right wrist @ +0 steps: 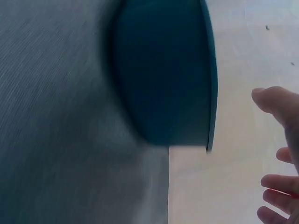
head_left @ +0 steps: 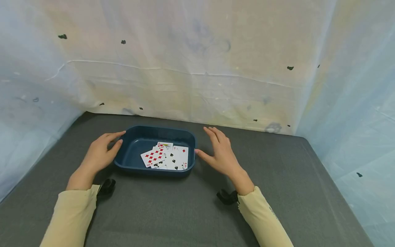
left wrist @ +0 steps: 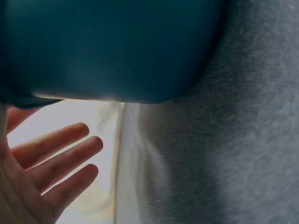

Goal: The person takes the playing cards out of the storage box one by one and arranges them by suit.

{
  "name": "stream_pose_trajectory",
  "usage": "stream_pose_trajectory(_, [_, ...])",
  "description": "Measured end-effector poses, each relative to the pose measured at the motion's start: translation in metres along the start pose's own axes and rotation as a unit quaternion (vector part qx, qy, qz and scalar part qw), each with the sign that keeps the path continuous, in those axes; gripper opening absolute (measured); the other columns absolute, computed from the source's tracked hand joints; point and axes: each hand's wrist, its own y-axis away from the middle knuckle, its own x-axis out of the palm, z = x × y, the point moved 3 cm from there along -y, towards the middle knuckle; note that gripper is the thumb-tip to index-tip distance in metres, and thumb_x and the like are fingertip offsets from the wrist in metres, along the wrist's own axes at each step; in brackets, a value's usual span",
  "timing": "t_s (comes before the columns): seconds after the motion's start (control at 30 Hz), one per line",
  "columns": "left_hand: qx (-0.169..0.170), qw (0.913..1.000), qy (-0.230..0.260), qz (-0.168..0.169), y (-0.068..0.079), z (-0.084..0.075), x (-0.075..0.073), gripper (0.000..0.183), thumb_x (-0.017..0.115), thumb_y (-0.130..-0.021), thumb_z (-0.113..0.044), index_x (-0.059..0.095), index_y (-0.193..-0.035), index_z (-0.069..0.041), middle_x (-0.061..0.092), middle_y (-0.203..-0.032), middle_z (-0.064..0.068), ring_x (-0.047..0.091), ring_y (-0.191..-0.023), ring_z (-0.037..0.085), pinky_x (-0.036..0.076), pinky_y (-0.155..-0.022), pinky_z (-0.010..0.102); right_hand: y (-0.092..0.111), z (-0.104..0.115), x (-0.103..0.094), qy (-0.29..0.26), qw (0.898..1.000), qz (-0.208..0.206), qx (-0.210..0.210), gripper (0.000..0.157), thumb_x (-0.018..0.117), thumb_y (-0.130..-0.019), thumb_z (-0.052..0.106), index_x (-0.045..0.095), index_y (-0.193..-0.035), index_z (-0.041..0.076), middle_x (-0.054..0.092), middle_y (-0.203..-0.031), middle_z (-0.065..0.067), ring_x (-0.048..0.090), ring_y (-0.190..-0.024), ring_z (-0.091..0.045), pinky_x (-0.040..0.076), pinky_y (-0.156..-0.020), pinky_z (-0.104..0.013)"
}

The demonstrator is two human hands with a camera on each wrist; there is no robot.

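Observation:
A dark blue rectangular tray (head_left: 131, 152) with raised walls stands on the dark grey table. Several playing cards (head_left: 172, 157) lie face up and overlapping in its right half, diamonds and spades among them. At the tray's left end is my left hand (head_left: 100, 151), thumb and index finger at the rim; three of its fingers (left wrist: 65, 147) extend free below the tray wall in the left wrist view. Beside the right end, my right hand (head_left: 220, 154) has its fingers spread. Its thumb (right wrist: 273, 100) shows apart from the tray wall in the right wrist view.
The grey tabletop (head_left: 166, 212) extends around the tray. A pale draped cloth (head_left: 197, 68) with small dark patches hangs behind the table and along both sides. A black wrist strap (head_left: 106, 187) sits at the left cuff, another strap (head_left: 227, 197) at the right.

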Motion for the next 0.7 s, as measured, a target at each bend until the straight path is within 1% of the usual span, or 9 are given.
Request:
stream_pose_trajectory(0.07, [0.000,0.9997,0.025,0.004,0.000,0.006,0.002,0.044,0.046,-0.102,-0.022,0.045,-0.142,-0.005,0.048,-0.131,0.031,0.050,-0.113,0.048,0.039,-0.089,0.063,-0.006,0.008,0.004,-0.018,1.000,0.003,0.002,0.077,0.071,-0.086,0.040,0.035,-0.148,0.011,0.038,-0.147,-0.015,0.033,-0.137,-0.031,0.027,-0.108,-0.056])
stream_pose_trajectory(0.13, [-0.008,0.9987,0.049,0.007,0.001,0.010,0.004,0.045,0.043,-0.103,-0.025,0.043,-0.144,-0.006,0.048,-0.132,0.031,0.052,-0.111,0.047,0.041,-0.089,0.062,-0.013,0.015,0.009,-0.039,0.999,0.003,0.005,0.076,0.071,-0.086,0.039,0.036,-0.147,0.010,0.040,-0.146,-0.014,0.036,-0.135,-0.030,0.030,-0.108,-0.054])
stream_pose_trajectory(0.23, [-0.030,0.9965,0.078,0.010,0.000,0.016,0.006,0.047,0.041,-0.103,-0.030,0.041,-0.146,-0.010,0.047,-0.135,0.030,0.052,-0.113,0.047,0.042,-0.089,0.061,-0.024,0.027,0.019,-0.075,0.997,0.007,0.015,0.074,0.070,-0.087,0.038,0.037,-0.146,0.009,0.043,-0.143,-0.013,0.041,-0.131,-0.028,0.035,-0.106,-0.048])
stream_pose_trajectory(0.3, [-0.045,0.9944,0.095,0.012,0.000,0.018,0.008,0.048,0.039,-0.103,-0.033,0.040,-0.147,-0.012,0.046,-0.137,0.030,0.051,-0.114,0.047,0.042,-0.089,0.061,-0.032,0.034,0.026,-0.112,0.993,0.008,0.026,0.071,0.069,-0.087,0.037,0.039,-0.145,0.009,0.045,-0.141,-0.011,0.044,-0.129,-0.026,0.039,-0.104,-0.045])
stream_pose_trajectory(0.37, [-0.054,0.9927,0.107,0.013,0.000,0.018,0.009,0.049,0.038,-0.103,-0.036,0.040,-0.147,-0.014,0.045,-0.138,0.030,0.051,-0.115,0.048,0.042,-0.088,0.061,-0.038,0.039,0.032,-0.155,0.987,0.004,0.039,0.068,0.069,-0.088,0.034,0.041,-0.144,0.009,0.047,-0.140,-0.012,0.046,-0.127,-0.026,0.042,-0.102,-0.044])
stream_pose_trajectory(0.5, [-0.061,0.9903,0.125,0.009,0.000,0.017,0.011,0.049,0.038,-0.103,-0.037,0.040,-0.147,-0.015,0.047,-0.137,0.029,0.053,-0.113,0.046,0.043,-0.086,0.059,-0.049,0.048,0.044,-0.229,0.971,-0.006,0.064,0.060,0.070,-0.088,0.029,0.047,-0.139,0.006,0.053,-0.134,-0.014,0.050,-0.123,-0.026,0.045,-0.097,-0.044])
stream_pose_trajectory(0.57, [-0.065,0.9898,0.127,0.007,0.000,0.017,0.012,0.049,0.038,-0.103,-0.038,0.041,-0.147,-0.016,0.049,-0.135,0.028,0.054,-0.110,0.044,0.044,-0.084,0.057,-0.053,0.052,0.049,-0.247,0.966,-0.003,0.078,0.056,0.069,-0.088,0.029,0.050,-0.136,0.007,0.056,-0.130,-0.014,0.053,-0.120,-0.025,0.047,-0.095,-0.044])
stream_pose_trajectory(0.7, [-0.076,0.9890,0.127,0.008,0.000,0.018,0.012,0.049,0.037,-0.103,-0.039,0.040,-0.147,-0.018,0.053,-0.131,0.028,0.054,-0.107,0.039,0.044,-0.080,0.051,-0.060,0.056,0.059,-0.276,0.954,0.017,0.115,0.050,0.068,-0.089,0.030,0.055,-0.132,0.007,0.060,-0.124,-0.013,0.057,-0.114,-0.024,0.049,-0.092,-0.039])
